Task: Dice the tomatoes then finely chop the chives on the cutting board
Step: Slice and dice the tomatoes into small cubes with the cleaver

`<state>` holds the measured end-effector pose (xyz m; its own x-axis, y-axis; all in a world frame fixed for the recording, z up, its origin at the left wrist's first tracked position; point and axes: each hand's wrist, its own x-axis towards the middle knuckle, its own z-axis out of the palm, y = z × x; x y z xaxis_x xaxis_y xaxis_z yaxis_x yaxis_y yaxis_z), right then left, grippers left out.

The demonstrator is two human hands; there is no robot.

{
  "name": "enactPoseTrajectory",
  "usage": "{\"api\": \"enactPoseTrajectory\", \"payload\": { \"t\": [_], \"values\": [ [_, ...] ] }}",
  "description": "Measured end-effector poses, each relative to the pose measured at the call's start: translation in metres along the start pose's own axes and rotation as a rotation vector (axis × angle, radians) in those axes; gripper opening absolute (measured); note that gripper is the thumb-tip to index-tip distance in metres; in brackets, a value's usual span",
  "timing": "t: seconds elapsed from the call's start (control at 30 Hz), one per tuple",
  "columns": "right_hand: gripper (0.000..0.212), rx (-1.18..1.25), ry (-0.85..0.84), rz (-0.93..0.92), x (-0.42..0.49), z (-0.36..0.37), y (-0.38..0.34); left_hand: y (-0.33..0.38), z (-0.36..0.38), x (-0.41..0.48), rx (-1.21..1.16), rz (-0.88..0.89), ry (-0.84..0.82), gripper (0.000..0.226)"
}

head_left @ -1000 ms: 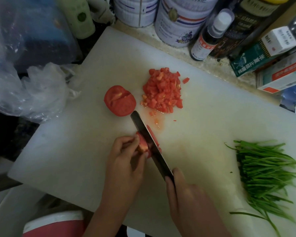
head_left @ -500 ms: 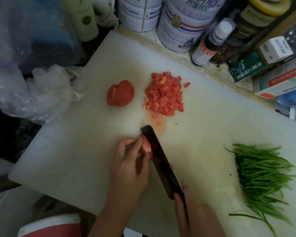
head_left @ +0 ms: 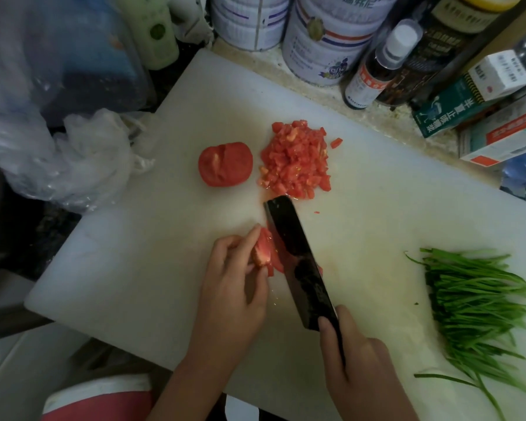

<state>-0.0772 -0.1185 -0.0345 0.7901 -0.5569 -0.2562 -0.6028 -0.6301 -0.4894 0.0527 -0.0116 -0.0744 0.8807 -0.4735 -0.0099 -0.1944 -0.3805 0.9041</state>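
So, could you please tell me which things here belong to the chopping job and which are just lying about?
In the job: cutting board, knife (right hand), tomato piece (left hand), tomato half, diced tomato pile, chives.
Lying about: plastic bag, tins, dark bottle, cardboard boxes, green bottle.

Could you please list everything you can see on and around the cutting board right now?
cutting board: one, white, on the counter
tomato half: one, red, left of the diced pile
diced tomato: one pile, red, far middle of board
tomato piece: one, red, beside the knife blade
knife: one, dark, near middle of board
chives: one bunch, green, board's right end
plastic bag: one, clear, left of board
tins: two, white, behind board
small bottle: one, white-capped, right of tins
green bottle: one, pale green, far left
boxes: several, mixed colours, far right
left hand: one, fingers pinch the tomato piece
right hand: one, grips the knife handle
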Motion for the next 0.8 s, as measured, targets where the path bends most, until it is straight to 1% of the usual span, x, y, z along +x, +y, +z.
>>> {"api": "enactPoseTrajectory", "payload": {
  "t": [0.07,0.1,0.17,0.27,0.4,0.47,0.53,0.63,0.73,0.8],
  "values": [
    [0.027,-0.014,0.034,-0.061,0.000,-0.007,-0.005,0.000,-0.001,-0.001,0.028,0.023,-0.030,0.054],
    [0.027,-0.039,0.040,-0.071,-0.002,-0.010,-0.008,0.000,-0.001,-0.001,0.050,0.035,-0.036,0.053],
    [0.034,-0.078,-0.003,-0.073,-0.010,-0.012,-0.009,0.001,0.000,-0.002,0.075,0.037,-0.028,0.050],
    [0.027,-0.060,-0.021,-0.032,-0.020,-0.012,-0.011,0.003,0.003,-0.002,0.070,0.009,0.022,0.047],
    [0.046,-0.130,-0.128,0.113,-0.022,-0.009,-0.016,0.005,0.004,-0.002,0.084,-0.013,0.042,0.046],
    [0.047,-0.168,-0.106,0.094,-0.015,-0.009,-0.020,0.005,0.004,-0.002,0.101,-0.017,0.044,0.048],
    [0.045,-0.163,-0.058,0.034,-0.007,-0.012,-0.022,0.007,0.006,-0.003,0.107,-0.011,0.053,0.047],
    [0.043,-0.100,0.003,-0.014,-0.003,-0.014,-0.020,0.012,0.009,-0.003,0.127,-0.022,0.059,0.048],
    [0.043,-0.056,-0.033,-0.007,-0.007,-0.015,-0.019,0.013,0.011,-0.001,0.165,-0.040,0.065,0.047],
    [0.044,-0.060,-0.091,0.002,-0.009,-0.014,-0.021,0.013,0.011,0.000,0.179,-0.033,0.086,0.046]
  ]
}}
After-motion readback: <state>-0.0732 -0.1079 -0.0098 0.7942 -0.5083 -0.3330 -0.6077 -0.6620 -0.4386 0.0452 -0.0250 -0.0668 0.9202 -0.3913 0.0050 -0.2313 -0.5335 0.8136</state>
